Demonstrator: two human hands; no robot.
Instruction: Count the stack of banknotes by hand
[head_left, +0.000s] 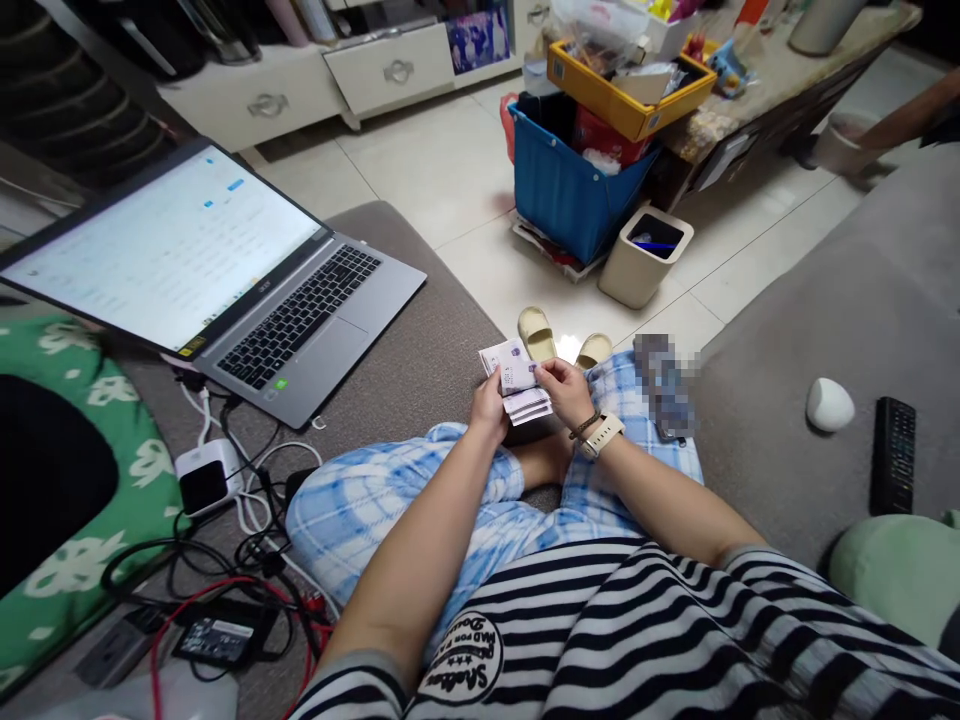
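Above my crossed legs, my left hand (pixel 489 404) is closed on the left side of a stack of pale printed cards (pixel 513 366) with small dark marks and pictures. My right hand (pixel 565 390) pinches the right edge of the upper cards between thumb and fingers. Lower cards (pixel 529 407) fan out toward me beneath them. Exactly how many cards each hand grips is hidden. On my right knee, close to the right hand, rests a blurred-out dark flat object (pixel 664 388). A pale watch (pixel 602 436) is on my right wrist.
An open laptop (pixel 307 330) stands on the grey sofa to the left, above tangled cables (pixel 255 560) and a white charger (pixel 206 478). Slippers (pixel 535 333), a bin (pixel 646 258) and a blue basket (pixel 574 185) are ahead. A remote (pixel 892 455) lies right. Another person's arm (pixel 911 112) shows far right.
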